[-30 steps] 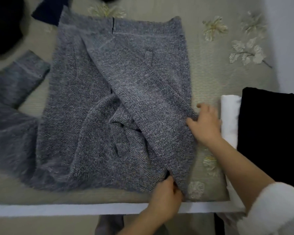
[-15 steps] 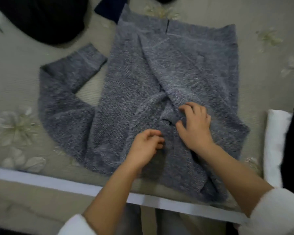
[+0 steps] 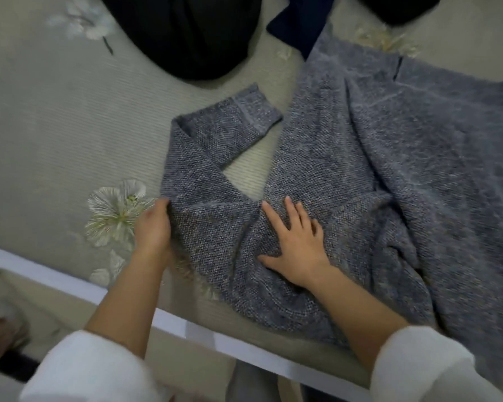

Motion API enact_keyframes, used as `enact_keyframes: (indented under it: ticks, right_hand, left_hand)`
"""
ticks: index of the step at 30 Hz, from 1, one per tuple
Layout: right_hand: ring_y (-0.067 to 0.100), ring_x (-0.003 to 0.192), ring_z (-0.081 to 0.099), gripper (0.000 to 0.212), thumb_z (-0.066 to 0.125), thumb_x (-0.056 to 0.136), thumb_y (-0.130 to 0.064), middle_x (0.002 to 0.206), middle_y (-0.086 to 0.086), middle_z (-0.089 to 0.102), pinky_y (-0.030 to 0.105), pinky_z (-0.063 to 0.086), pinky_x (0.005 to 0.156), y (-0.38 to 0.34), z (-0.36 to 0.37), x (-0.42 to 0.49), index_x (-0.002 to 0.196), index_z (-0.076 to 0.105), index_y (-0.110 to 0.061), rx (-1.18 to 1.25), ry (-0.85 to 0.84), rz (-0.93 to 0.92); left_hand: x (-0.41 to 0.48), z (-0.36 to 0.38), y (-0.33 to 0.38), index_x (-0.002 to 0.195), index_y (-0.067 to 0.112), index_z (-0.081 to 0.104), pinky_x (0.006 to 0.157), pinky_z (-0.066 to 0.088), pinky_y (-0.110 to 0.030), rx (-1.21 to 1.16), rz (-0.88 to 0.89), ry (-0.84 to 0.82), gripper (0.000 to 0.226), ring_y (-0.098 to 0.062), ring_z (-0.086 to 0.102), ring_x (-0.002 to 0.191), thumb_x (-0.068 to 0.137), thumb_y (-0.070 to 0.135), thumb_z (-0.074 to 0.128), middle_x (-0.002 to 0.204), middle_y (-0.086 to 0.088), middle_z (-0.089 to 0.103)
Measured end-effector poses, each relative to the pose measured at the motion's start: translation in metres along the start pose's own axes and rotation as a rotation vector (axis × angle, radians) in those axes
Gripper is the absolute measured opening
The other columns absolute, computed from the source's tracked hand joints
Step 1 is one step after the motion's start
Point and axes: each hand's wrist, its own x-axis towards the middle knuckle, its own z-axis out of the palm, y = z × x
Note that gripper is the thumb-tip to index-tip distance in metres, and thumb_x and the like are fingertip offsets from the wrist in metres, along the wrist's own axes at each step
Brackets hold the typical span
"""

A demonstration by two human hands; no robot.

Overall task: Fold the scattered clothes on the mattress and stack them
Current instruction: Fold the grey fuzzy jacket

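Observation:
A grey knitted sweater [image 3: 375, 158] lies spread on the floral mattress [image 3: 50, 134], its right side folded over the body. Its left sleeve [image 3: 212, 158] bends back on itself, cuff pointing toward the body. My left hand [image 3: 154, 227] grips the outer edge of that sleeve near the shoulder. My right hand [image 3: 296, 242] lies flat with fingers spread, pressing the sweater where the sleeve meets the body.
A black garment [image 3: 186, 33] lies at the top, with a navy piece [image 3: 299, 21] beside it and another dark piece [image 3: 398, 7] at the top right. The mattress's white edge [image 3: 169, 317] runs diagonally along the bottom.
My view swung left, so the folded white and black stack left the frame. Both hands moved from the sweater's middle to the left sleeve; the left now grips its edge.

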Motion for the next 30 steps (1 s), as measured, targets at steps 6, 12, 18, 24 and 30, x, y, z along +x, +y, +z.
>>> enact_keyframes:
  ticks: [6,12,18,24,30]
  right_hand:
    - [0.023,0.13,0.026,0.105,0.063,0.077,-0.063,0.142,0.001,0.025,0.049,0.035,0.106,0.021,-0.022,0.014,0.151,-0.006,-0.032,0.119,0.117,0.053]
    - [0.021,0.128,0.023,0.101,0.069,0.078,-0.055,0.135,-0.001,0.023,0.039,0.034,0.108,0.036,-0.028,0.018,0.152,0.007,-0.026,0.198,0.061,0.056]
    - [0.02,0.13,0.021,0.101,0.069,0.078,-0.053,0.136,-0.001,0.022,0.041,0.034,0.109,0.036,-0.027,0.02,0.152,0.006,-0.026,0.203,0.065,0.067]
    - [0.015,0.093,0.06,0.042,0.066,0.089,-0.027,0.105,0.002,0.062,0.025,0.049,0.079,0.053,-0.055,0.012,0.125,0.056,-0.009,0.925,0.036,0.239]
    - [0.013,0.053,0.058,0.013,0.05,0.093,-0.007,0.072,0.007,0.062,0.022,0.049,0.052,0.123,-0.097,-0.02,0.087,0.058,-0.015,1.445,0.604,0.546]
  left_hand:
    - [-0.009,0.001,0.037,0.094,0.015,0.067,0.076,0.057,-0.035,-0.287,-0.127,-0.558,0.022,-0.022,0.067,0.081,0.083,0.03,0.056,0.089,-0.006,0.072]
    - [0.013,-0.041,0.023,0.094,0.014,0.068,0.083,0.055,-0.036,-0.717,-0.004,-0.467,0.05,-0.02,0.068,0.09,0.046,0.02,0.08,0.097,-0.005,0.071]
    - [-0.004,-0.019,0.046,0.092,0.013,0.068,0.078,0.054,-0.03,-0.621,0.222,-0.362,0.013,-0.016,0.067,0.084,0.084,0.014,0.058,0.088,-0.002,0.07]
    - [-0.08,0.067,0.07,0.077,0.011,0.058,0.074,0.044,-0.035,0.209,1.053,-0.247,0.022,-0.022,0.051,0.083,0.07,0.029,0.07,0.084,-0.017,0.054]
    - [-0.143,0.157,-0.006,0.11,0.023,0.057,0.117,0.008,-0.04,0.993,1.326,-0.863,0.041,-0.03,0.013,0.143,0.072,0.033,0.067,0.143,-0.004,0.04]
